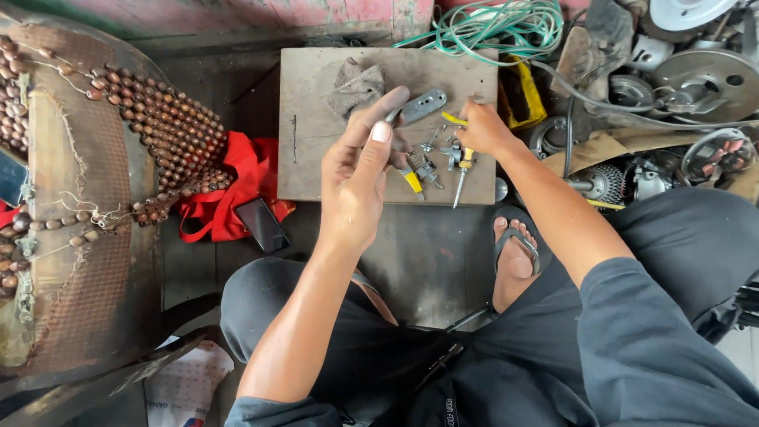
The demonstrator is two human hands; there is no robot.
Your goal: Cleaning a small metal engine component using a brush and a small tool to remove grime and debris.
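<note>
We pinched a grey metal plate (423, 105) in our left hand (356, 178), just above the worktop (316, 158); our right hand (482, 130) closed on a yellow-handled tool (461, 162). A loose pinch might drop the plate among the small parts (431, 162) below

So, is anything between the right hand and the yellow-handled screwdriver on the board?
Nothing visible. The right hand rests just above the yellow-handled screwdriver on the wooden board; small metal parts lie to its left.

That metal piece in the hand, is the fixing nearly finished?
Probably not. Small parts already lie loose on the wooden board. The left hand holds up a grey metal piece; the right hand rests at the board's edge. The screwdriver lies unused.
</note>
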